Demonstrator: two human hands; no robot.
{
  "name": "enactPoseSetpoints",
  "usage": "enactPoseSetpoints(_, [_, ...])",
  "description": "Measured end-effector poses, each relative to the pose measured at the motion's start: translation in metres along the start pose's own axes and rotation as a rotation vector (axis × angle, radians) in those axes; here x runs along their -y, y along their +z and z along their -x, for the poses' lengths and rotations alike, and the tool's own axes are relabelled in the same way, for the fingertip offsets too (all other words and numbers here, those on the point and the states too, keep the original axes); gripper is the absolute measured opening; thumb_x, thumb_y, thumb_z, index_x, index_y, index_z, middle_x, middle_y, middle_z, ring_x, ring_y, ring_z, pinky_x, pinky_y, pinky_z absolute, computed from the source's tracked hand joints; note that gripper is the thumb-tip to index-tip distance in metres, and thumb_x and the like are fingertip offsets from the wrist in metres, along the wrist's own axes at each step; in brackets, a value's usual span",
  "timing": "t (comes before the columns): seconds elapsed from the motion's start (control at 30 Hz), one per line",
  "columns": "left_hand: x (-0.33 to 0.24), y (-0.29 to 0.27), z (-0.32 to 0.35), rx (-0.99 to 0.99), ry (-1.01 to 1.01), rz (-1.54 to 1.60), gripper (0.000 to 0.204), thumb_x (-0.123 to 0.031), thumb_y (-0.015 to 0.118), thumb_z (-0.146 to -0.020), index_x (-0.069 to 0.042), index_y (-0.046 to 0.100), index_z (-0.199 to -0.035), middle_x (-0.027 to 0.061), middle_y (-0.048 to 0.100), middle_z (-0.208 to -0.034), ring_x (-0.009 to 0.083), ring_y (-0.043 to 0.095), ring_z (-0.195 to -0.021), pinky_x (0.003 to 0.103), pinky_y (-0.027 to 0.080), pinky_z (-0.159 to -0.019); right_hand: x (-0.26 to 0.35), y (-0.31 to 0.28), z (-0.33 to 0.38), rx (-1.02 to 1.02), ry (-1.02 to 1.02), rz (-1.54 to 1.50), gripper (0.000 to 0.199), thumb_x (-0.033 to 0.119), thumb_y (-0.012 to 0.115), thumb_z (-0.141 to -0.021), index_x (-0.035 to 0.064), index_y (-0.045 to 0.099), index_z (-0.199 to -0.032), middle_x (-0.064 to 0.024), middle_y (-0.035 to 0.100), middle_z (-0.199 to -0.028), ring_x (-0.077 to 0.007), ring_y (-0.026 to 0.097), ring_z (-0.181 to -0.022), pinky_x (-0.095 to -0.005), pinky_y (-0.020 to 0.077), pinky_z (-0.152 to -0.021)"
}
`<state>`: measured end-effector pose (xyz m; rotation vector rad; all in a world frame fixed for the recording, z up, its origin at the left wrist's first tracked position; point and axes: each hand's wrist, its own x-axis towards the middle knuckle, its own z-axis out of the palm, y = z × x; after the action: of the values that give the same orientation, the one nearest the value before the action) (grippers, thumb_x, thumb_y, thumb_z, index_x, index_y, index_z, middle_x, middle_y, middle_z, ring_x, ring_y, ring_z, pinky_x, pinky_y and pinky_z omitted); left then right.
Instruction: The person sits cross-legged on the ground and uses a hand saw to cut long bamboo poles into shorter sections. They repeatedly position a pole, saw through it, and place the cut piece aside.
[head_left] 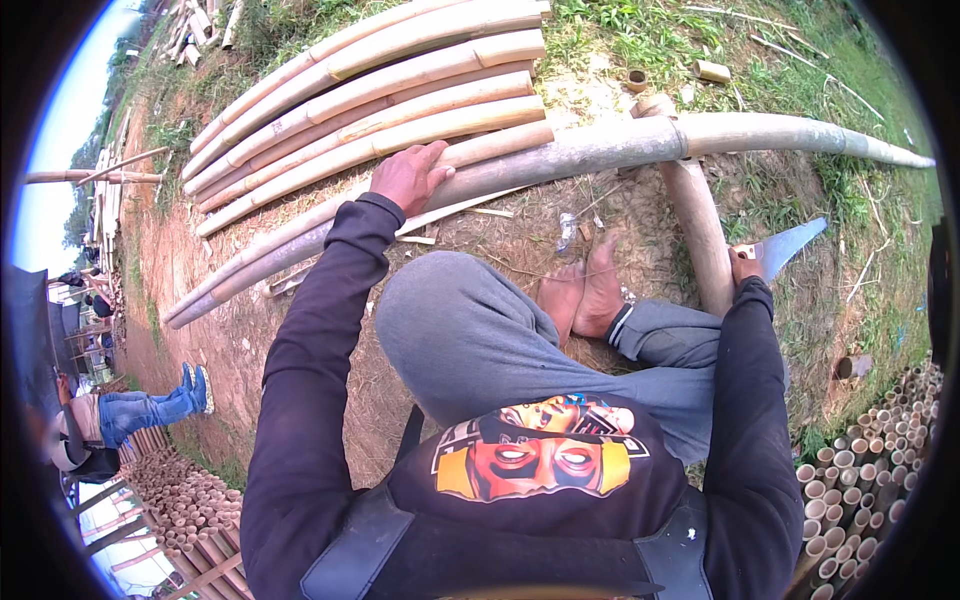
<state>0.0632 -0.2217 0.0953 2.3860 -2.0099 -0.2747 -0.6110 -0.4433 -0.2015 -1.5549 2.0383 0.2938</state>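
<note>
My left hand (410, 178) is closed over a pale bamboo pole (500, 145), which lies right alongside a longer grey bamboo pole (600, 146). The long pole runs across the view in front of my knees and rests over a short bamboo support (698, 225). Beside that support, my right hand (745, 266) grips the handle of a hand saw (793, 245). Its blade points away to the right, apart from both poles. Most of the saw handle is hidden by my fingers.
Several cut bamboo poles (370, 105) lie in a row beyond my left hand. Short bamboo offcuts (711, 71) lie on the grass. Bundled bamboo (850, 490) is stacked at the lower right, and more (185, 495) at lower left. A person in blue trousers (150, 412) is at far left.
</note>
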Motion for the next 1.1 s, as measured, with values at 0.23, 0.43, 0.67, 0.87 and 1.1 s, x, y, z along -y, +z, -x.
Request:
enactPoseSetpoints(0.23, [0.002, -0.001, -0.003, 0.034, -0.021, 0.013, 0.055, -0.044, 0.065, -0.104, -0.011, 0.061, -0.148, 0.0222, 0.070, -0.135, 0.0422, 0.067, -0.124, 0.051, 0.054, -0.104, -0.012, 0.015, -0.030, 0.062, -0.111, -0.069, 0.063, 0.053, 0.068, -0.090, 0.0047, 0.075, -0.130, -0.0293, 0.069, -0.135, -0.0428, 0.067, -0.128, -0.0444, 0.0536, -0.105])
enactPoseSetpoints(0.43, [0.002, 0.001, -0.004, 0.011, 0.010, -0.007, 0.057, -0.047, 0.064, -0.103, -0.012, 0.062, -0.147, 0.0216, 0.070, -0.135, 0.0415, 0.067, -0.122, 0.051, 0.054, -0.103, 0.020, -0.023, 0.020, -0.233, 0.279, -0.577, 0.078, 0.061, 0.069, -0.087, -0.0057, 0.073, -0.127, -0.0236, 0.072, -0.132, -0.0338, 0.067, -0.123, -0.0437, 0.0498, -0.105])
enactPoseSetpoints(0.67, [0.004, -0.001, -0.004, 0.005, 0.034, -0.022, 0.057, -0.047, 0.064, -0.103, -0.011, 0.062, -0.147, 0.0230, 0.070, -0.135, 0.0421, 0.067, -0.123, 0.051, 0.053, -0.104, 0.102, -0.123, 0.198, -0.600, -0.180, -1.252, 0.043, 0.037, 0.079, -0.098, -0.0030, 0.069, -0.111, -0.0054, 0.068, -0.091, -0.0124, 0.066, -0.081, -0.0305, 0.0520, -0.071])
enactPoseSetpoints(0.87, [0.004, 0.001, -0.006, 0.003, 0.047, -0.034, 0.057, -0.048, 0.063, -0.104, -0.011, 0.061, -0.148, 0.0240, 0.071, -0.133, 0.0419, 0.067, -0.123, 0.051, 0.053, -0.105, 0.176, -0.093, 0.366, -0.490, -0.767, -1.066, 0.031, 0.015, 0.080, -0.098, -0.0010, 0.063, -0.119, -0.0044, 0.064, -0.091, -0.0128, 0.061, -0.081, -0.0309, 0.0530, -0.074])
enactPoseSetpoints(1.1, [-0.003, -0.006, -0.006, 0.068, -0.004, -0.049, 0.060, -0.047, 0.061, -0.106, -0.010, 0.057, -0.153, 0.0248, 0.068, -0.140, 0.0413, 0.064, -0.131, 0.048, 0.050, -0.112, 0.224, -0.059, 0.425, -0.200, -0.884, -1.198, 0.027, 0.012, 0.078, -0.098, -0.0027, 0.067, -0.118, -0.0082, 0.069, -0.091, -0.0146, 0.065, -0.078, -0.0331, 0.0536, -0.070])
